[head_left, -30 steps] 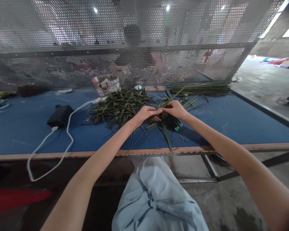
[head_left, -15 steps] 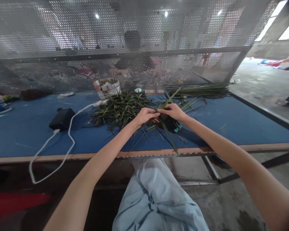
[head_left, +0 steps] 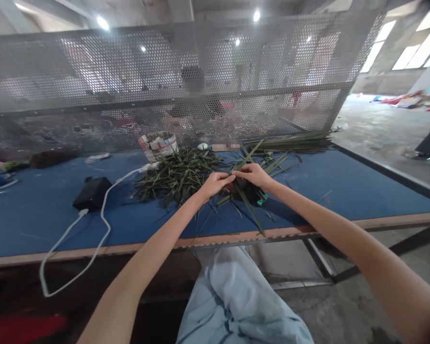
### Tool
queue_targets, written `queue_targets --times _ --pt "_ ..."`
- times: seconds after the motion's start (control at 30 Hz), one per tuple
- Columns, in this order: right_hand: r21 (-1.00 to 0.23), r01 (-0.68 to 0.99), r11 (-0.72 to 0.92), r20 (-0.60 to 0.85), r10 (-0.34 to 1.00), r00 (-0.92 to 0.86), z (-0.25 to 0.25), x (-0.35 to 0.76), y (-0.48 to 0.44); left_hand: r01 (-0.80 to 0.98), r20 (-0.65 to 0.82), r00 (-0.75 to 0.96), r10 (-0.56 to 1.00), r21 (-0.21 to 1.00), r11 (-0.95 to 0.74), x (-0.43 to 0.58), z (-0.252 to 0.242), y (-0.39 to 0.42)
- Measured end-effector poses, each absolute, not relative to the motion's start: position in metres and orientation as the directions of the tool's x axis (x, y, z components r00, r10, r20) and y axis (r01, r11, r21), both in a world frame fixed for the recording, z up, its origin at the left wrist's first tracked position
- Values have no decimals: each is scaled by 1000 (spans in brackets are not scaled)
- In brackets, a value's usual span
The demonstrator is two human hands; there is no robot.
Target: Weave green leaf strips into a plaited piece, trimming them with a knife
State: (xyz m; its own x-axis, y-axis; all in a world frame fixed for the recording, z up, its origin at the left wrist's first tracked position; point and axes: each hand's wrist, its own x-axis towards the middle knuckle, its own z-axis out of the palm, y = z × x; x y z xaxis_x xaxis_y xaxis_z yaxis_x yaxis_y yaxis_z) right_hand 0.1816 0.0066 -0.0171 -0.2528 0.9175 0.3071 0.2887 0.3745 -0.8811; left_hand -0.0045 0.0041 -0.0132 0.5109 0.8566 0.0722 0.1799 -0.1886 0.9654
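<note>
Both hands meet above the front middle of the blue table, fingertips pinched close together. My left hand (head_left: 215, 184) is closed on long green leaf strips (head_left: 250, 206). From the right, my right hand (head_left: 255, 175) pinches the same strips, thumb and forefinger almost touching the left fingertips. One strip slants down to the table's front edge; another points up and away. The exact spot where the fingers grip is small and partly hidden. Just below the right hand lies a small teal object (head_left: 261, 198), its kind unclear. A heap of cut leaf pieces (head_left: 179, 176) lies left of the hands.
A bundle of long leaves (head_left: 294, 142) lies at the back right. Behind the heap stands a paper-covered container (head_left: 158, 146). On the left are a black box (head_left: 92, 193) and a white cable (head_left: 105, 215) hanging over the edge. A perforated metal screen (head_left: 122, 71) borders the table's back.
The camera view has tilted upward, so the table sits lower in the picture. My hands stay together on the leaf strips, with only slight finger movement.
</note>
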Motion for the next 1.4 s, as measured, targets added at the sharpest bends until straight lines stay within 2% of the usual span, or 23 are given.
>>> queue_targets --times 0.13,0.2,0.27,0.33,0.4,0.47,0.53,0.6,0.67,0.87,1.03,1.17,1.27,1.4 --pt "-805 410 429 384 903 -191 -15 184 4 180 130 496 859 952 -248 -5 -10 2" --pt "-672 552 493 540 837 -91 -13 189 3 170 124 456 881 960 -223 -5 -7 1" --pt "-471 702 534 725 688 -36 -11 194 3 150 109 429 897 970 -190 -5 -6 0" --pt "-245 803 543 829 547 -117 -9 197 4 134 102 441 892 975 -178 -6 -6 1" --pt "-50 828 558 827 488 -279 -8 198 6 127 112 469 876 973 -192 -6 -7 2" --pt "72 806 588 783 467 -410 -9 196 8 122 116 465 878 974 -193 -5 -10 4" --pt "106 781 616 752 464 -469 -12 193 11 111 113 422 900 978 -175 -5 -12 6" --pt "71 771 633 738 487 -468 -14 192 13 92 116 372 921 983 -160 -5 -13 7" --pt "-18 770 638 739 527 -419 -17 191 14 72 134 342 930 983 -168 -5 -12 7" --pt "-427 679 598 716 681 -150 -20 195 14 25 162 268 950 984 -175 -6 -4 2" --pt "-672 443 594 621 777 -99 -18 192 16 24 175 271 946 982 -188 -6 -3 1" --pt "-853 183 488 461 870 -172 -15 187 11 47 154 380 912 982 -185 -3 -7 0" --pt "-935 2 355 344 908 -240 -13 182 6 50 144 447 883 981 -185 -1 -10 -1" --pt "-975 -156 158 195 945 -264 -14 176 3 44 152 457 877 980 -193 -1 -14 1"
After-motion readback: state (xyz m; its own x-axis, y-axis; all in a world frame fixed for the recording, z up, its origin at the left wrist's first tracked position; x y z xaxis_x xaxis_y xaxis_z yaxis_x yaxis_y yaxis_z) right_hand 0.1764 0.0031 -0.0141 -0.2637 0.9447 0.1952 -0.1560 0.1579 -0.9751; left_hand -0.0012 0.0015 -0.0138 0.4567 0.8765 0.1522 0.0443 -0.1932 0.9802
